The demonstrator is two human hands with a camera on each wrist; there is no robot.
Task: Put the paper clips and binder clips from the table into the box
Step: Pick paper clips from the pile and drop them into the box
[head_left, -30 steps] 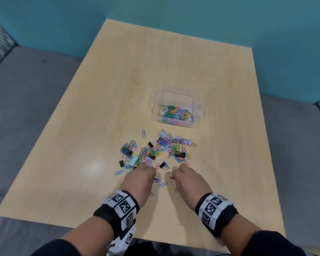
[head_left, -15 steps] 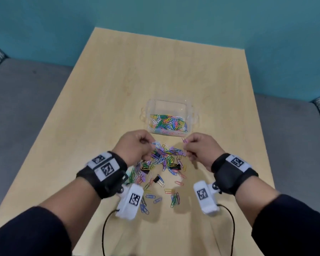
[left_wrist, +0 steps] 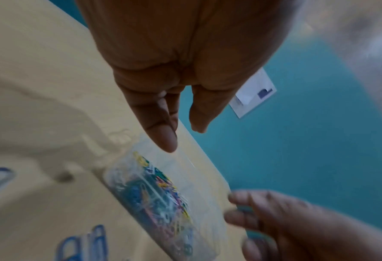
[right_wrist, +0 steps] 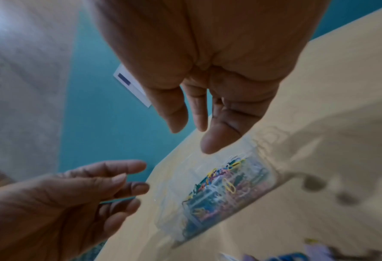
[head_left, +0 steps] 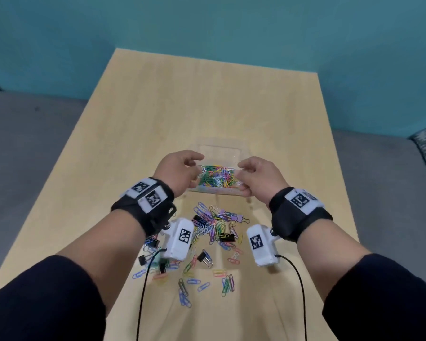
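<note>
Box (head_left: pixel 218 153) holds coloured paper clips (head_left: pixel 215 177); left hand (head_left: pixel 180 172) and right hand (head_left: pixel 257 177) above it, fingers loose, empty. Only head view shows binder clips (head_left: pixel 225 236) on table (head_left: pixel 158 114).

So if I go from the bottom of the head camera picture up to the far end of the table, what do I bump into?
Dark sleeves → scattered colourful paper clips and black binder clips on the light wooden table → the two hands, left hand and right hand, over the clear plastic box of clips → bare tabletop → teal wall.

The left hand (left_wrist: pixel 185 61) hangs loose-fingered above the clear box (left_wrist: pixel 163 199) of paper clips (left_wrist: pixel 156 197) on the table (left_wrist: pixel 29 106). The right hand (left_wrist: pixel 308 227) hovers just beside the box.
</note>
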